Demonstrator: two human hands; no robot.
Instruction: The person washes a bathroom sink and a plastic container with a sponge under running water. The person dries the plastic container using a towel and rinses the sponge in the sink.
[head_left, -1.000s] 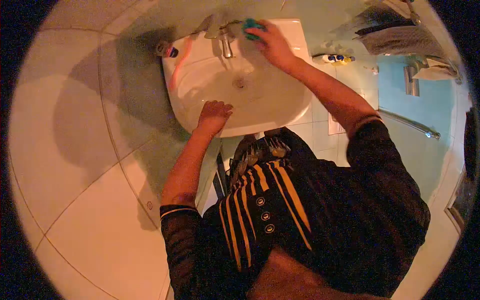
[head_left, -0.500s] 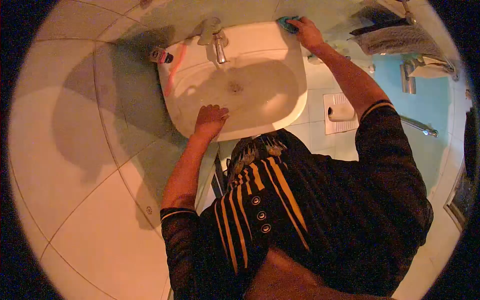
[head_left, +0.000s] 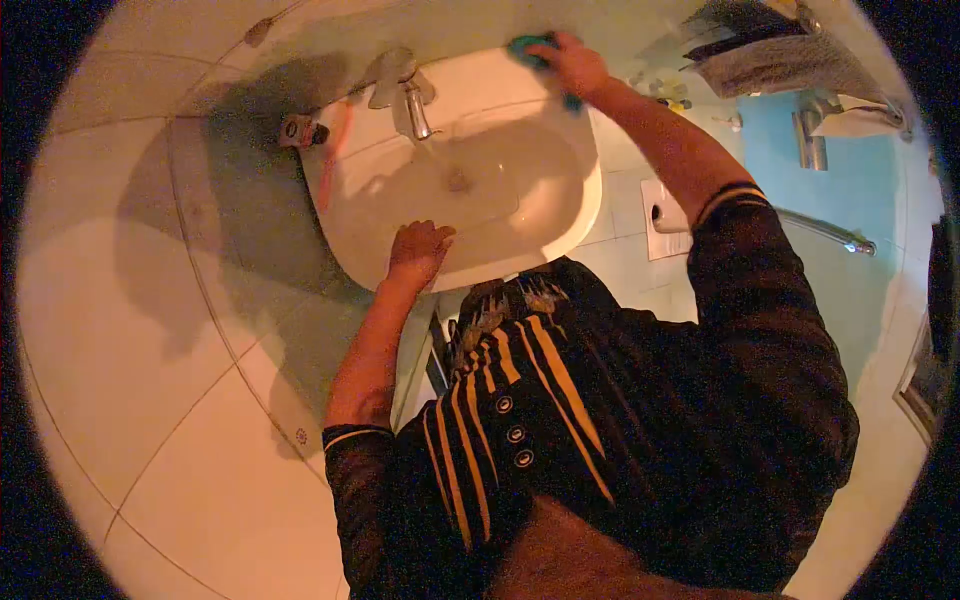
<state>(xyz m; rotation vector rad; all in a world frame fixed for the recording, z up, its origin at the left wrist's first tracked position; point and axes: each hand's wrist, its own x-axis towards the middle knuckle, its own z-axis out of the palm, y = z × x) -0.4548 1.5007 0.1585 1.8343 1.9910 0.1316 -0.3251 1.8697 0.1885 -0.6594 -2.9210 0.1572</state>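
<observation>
My right hand [head_left: 577, 68] grips a teal cloth [head_left: 530, 48] on the back right ledge of the white washbasin [head_left: 475, 80]. The cloth is blurred, and part of it shows below the hand; it could also be a scrubbing sponge. Above the basin's front left part is my left hand [head_left: 418, 255], back upward, with its fingers curled in and no object visible in it. Its fingertips are hidden. A chrome faucet [head_left: 416, 110] stands at the back of the basin, over the drain [head_left: 458, 178].
On the basin's left ledge lie a small dark-labelled bottle [head_left: 303, 131] and a pinkish-red strip [head_left: 340, 140], perhaps a toothbrush. To the right are a grey towel [head_left: 800, 80], a metal rail [head_left: 825, 232] and a squat toilet [head_left: 665, 215] in the floor.
My right hand has moved leftward along the back ledge with the teal cloth. My left hand has barely moved. The view has shifted slightly.
</observation>
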